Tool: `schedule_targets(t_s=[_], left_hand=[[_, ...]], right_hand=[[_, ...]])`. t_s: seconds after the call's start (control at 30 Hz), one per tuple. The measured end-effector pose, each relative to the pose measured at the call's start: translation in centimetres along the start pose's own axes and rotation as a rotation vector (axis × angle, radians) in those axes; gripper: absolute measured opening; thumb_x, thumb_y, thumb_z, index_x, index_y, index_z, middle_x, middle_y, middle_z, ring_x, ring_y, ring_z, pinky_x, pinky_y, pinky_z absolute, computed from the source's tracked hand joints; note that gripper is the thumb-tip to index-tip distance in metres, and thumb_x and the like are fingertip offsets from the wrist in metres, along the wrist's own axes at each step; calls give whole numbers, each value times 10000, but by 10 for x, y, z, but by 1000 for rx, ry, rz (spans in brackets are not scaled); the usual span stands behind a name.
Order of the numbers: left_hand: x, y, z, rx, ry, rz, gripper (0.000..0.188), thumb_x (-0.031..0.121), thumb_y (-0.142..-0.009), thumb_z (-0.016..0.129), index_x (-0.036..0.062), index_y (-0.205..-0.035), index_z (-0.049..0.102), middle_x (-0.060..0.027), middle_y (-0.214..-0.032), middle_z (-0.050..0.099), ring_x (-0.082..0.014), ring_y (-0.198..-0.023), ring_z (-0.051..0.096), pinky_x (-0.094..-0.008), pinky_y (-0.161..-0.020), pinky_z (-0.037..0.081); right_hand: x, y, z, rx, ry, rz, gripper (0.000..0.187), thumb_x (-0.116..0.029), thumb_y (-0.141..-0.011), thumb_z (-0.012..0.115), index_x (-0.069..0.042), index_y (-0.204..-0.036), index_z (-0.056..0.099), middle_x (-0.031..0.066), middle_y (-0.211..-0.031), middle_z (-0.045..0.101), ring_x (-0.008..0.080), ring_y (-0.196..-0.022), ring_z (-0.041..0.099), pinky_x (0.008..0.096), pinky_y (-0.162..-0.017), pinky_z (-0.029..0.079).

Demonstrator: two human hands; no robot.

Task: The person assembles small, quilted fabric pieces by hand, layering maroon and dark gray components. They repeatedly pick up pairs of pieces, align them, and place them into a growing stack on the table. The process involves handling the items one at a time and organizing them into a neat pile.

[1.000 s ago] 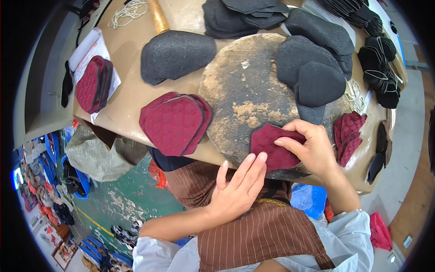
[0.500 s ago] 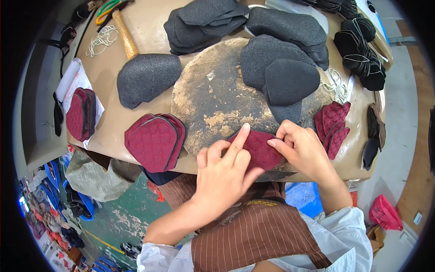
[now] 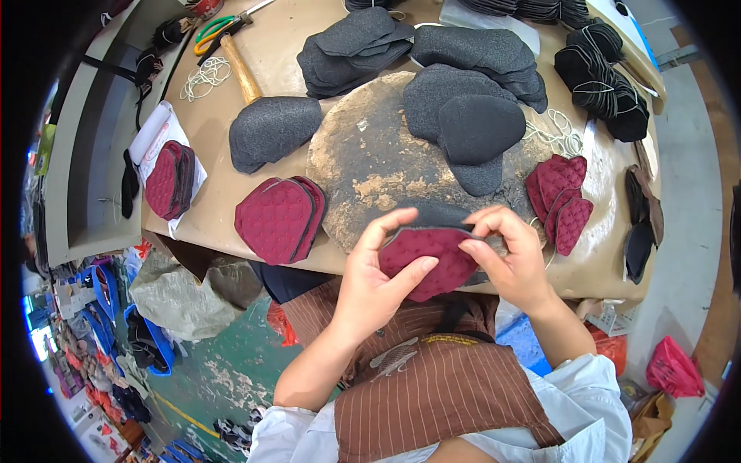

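Both hands [image 3: 370, 285] [image 3: 513, 258] on maroon quilted piece [image 3: 424, 258], long axis left-right.

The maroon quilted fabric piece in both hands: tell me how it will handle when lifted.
The maroon quilted fabric piece probably flexes rather than stays stiff: its edge curves between the left hand and right hand. It seems light, held by fingertips alone. The stitched surface likely gives a sure, non-slippery grip.

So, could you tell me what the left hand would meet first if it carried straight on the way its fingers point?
The left hand points up and right across the maroon quilted fabric piece it holds. Straight on, it would probably meet the right hand's fingers first, though depth is hard to judge.
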State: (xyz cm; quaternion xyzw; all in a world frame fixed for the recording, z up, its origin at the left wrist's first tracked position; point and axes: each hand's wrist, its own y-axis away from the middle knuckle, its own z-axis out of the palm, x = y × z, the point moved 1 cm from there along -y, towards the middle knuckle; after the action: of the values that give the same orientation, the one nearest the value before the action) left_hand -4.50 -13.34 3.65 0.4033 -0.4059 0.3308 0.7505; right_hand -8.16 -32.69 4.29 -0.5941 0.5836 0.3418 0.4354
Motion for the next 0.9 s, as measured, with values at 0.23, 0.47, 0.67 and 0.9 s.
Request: schedule_targets(t_s=[0.23, 0.47, 0.67, 0.9], left_hand=[[-39, 27, 10, 55, -1415, 577, 740, 285, -739, 751, -1, -1342, 430, -213, -1430, 376, -357, -1327, 370, -509, -1054, 264], [-59, 37, 14, -66, -1544, 464, 944, 548, -748, 666, -45, -1406, 342, -237, -1496, 284, -346, -1406, 255, -549, -1102, 153], [-57, 36, 10, -61, -1568, 507, 922, 531, -748, 671, -20, -1414, 349, -204, -1496, 305, -330, -1397, 279, -538, -1102, 160], [-56, 35, 17, -50, -1599, 433, 844, 537, -711, 694, 204, -1429, 400, -188, -1521, 254, -354, -1401, 239, -655, -1032, 138]], right_hand=[[6, -16, 11, -6, 701, -297, 196, -89, -722, 722, -32, -809, 556, 109, -856, 549, 313, -856, 534, 429, -706, 450], [-19, -13, 3, -303, 502, -68, 179, -124, -827, 663, -7, -853, 530, 140, -850, 551, 335, -844, 555, 399, -731, 463], [-8, -50, -22, -379, 239, 369, 202, -134, -835, 684, 5, -772, 552, 64, -599, 553, 113, -555, 508, 314, -521, 424], [6, -44, -12, -289, 452, 259, 203, -151, -800, 704, -4, -759, 570, 109, -650, 579, 244, -602, 546, 368, -587, 432]])
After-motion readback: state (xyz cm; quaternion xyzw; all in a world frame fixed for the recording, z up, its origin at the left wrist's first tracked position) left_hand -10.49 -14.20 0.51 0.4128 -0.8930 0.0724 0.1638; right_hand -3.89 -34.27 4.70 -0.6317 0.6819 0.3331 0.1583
